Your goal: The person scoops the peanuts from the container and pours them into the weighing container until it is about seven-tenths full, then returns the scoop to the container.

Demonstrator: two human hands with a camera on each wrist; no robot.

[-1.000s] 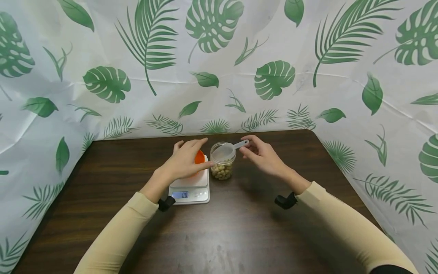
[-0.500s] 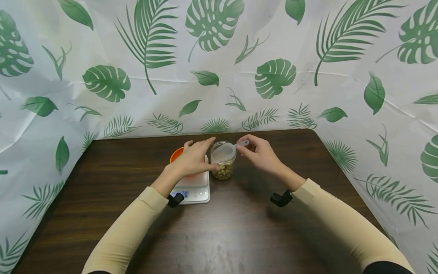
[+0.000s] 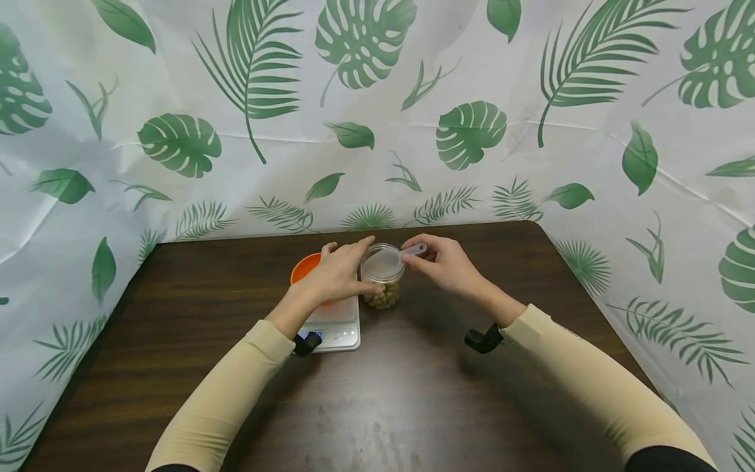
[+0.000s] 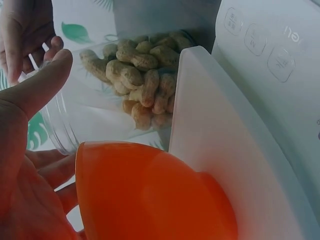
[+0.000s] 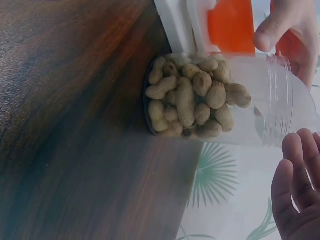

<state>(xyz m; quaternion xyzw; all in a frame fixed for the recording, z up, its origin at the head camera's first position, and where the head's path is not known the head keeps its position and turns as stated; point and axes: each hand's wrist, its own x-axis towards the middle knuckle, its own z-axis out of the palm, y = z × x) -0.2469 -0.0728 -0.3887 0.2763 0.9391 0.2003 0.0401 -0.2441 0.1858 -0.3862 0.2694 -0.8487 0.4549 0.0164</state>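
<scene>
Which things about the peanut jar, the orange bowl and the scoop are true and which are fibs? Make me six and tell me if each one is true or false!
1. The clear jar has peanuts in it. True.
2. The peanuts reach the very top of the jar. False: they fill only the lower part.
3. The orange bowl sits on the white scale. True.
4. The right hand is holding the scoop. True.
5. The scoop is over the orange bowl. False: it is at the mouth of the jar.
6. The jar stands on the scale. False: it stands on the table, beside the scale.
</scene>
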